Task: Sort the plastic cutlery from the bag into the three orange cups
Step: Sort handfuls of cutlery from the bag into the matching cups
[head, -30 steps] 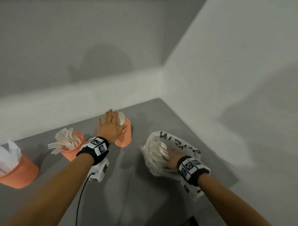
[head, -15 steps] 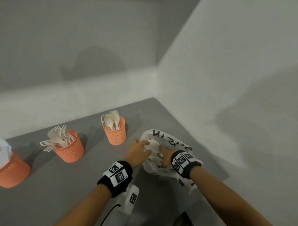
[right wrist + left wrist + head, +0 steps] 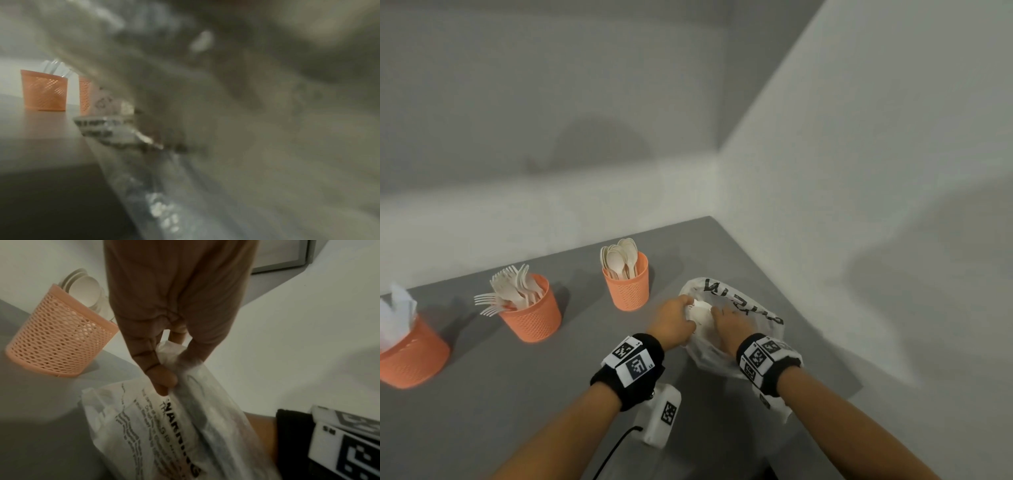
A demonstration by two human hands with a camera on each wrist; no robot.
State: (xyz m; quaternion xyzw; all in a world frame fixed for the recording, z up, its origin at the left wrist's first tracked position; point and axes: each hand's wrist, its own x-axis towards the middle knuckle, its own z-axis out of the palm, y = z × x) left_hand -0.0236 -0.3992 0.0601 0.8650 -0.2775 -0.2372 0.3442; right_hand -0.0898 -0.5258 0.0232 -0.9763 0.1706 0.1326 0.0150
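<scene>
A white plastic bag [image 3: 744,305] with black print lies at the table's right end. My left hand [image 3: 686,308] pinches the bag's near-left rim; the left wrist view shows thumb and fingers [image 3: 162,374] closed on the film of the bag [image 3: 164,426]. My right hand [image 3: 719,315] reaches into the bag's mouth, with its fingers hidden among pale cutlery. Three orange mesh cups stand in a row: the right cup [image 3: 627,286] holds spoons, the middle cup [image 3: 534,313] forks, and the left cup [image 3: 412,356] white pieces. The right wrist view is blurred by bag film.
The grey table [image 3: 517,411] meets white walls at the back and right; its right edge runs just past the bag. A white camera unit [image 3: 661,416] with a black cable hangs under my left wrist.
My left hand left the spoon cup, crossed right to the bag and took hold of its rim. The right hand stayed inside the bag.
</scene>
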